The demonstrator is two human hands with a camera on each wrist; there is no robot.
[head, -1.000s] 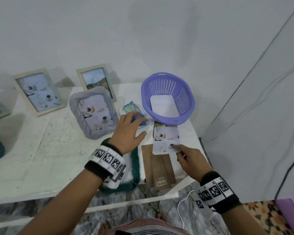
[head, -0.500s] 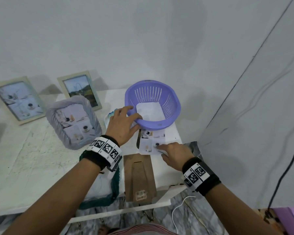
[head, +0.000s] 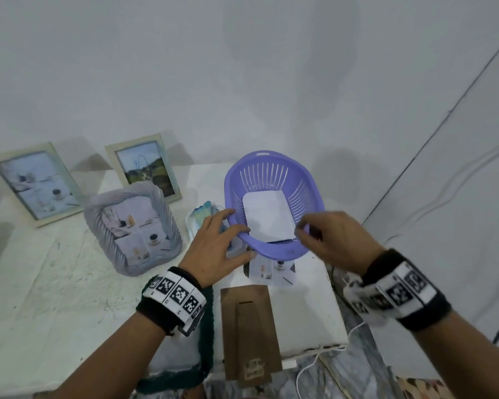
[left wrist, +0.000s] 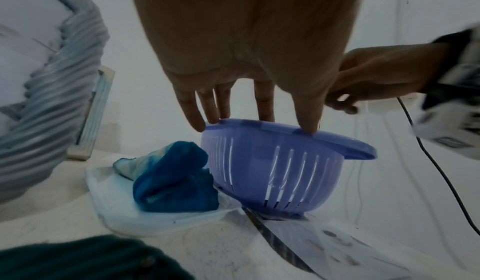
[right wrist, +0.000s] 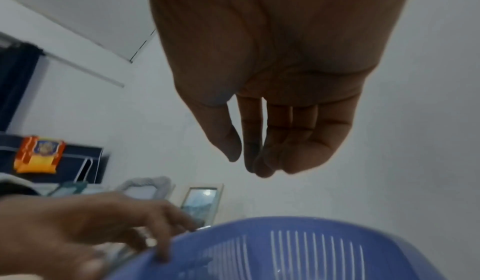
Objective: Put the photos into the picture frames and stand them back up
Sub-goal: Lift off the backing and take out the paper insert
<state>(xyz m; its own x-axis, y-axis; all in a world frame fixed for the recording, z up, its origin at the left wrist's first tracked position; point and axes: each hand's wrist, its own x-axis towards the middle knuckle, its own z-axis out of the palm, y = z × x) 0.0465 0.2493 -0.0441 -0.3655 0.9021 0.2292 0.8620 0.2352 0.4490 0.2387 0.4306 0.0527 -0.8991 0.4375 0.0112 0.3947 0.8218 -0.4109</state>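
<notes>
My left hand (head: 213,249) has its fingers (left wrist: 262,108) straight and spread, tips resting on the near rim of the purple basket (head: 308,194), thumb at its outer wall; nothing is gripped. My right hand (head: 333,240) hovers over the basket's right rim with fingers (right wrist: 262,140) loosely bent and close together, holding nothing. The basket is tilted, its near edge lifted off the table (head: 55,283), and one white sheet (head: 267,217) lies inside it. One loose photo (head: 274,273) lies flat on the table, its far end under the basket. Just before it lies one brown backing board (head: 248,332), face down with its stand showing, hanging over the table's edge. Under my left wrist is a dark green frame (head: 205,355), lying flat. I count three frames standing against the wall with pictures in them: a grey ribbed one (head: 133,231), a pale one with a landscape (head: 143,165), and another pale one (head: 36,182) at far left. Left of the basket one white tray (left wrist: 124,206) holds a blue cloth (left wrist: 174,175). Half a second ago my right fingertips were pressing on the photo; now that hand is up at the basket and the photo lies free, while the left hand is on the rim as before.
</notes>
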